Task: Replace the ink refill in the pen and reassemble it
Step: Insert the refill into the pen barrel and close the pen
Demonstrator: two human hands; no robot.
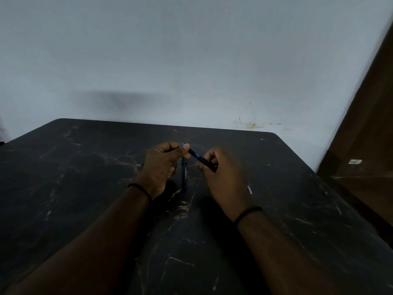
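Two hands on one pen [196, 156] here, held up over the dark marble-look table [85, 188]. Our left hand [161, 165] pinches the blue-tipped end between thumb and fingers, and our right hand [221, 177] has its fingers curled round the black end. Looks like we're at the twisting or pulling-apart step, though it's too dim to see a seam. Another pen-like piece [184, 177] lies on the table between the hands. Next we'd need opposite twists, with a steady grip.
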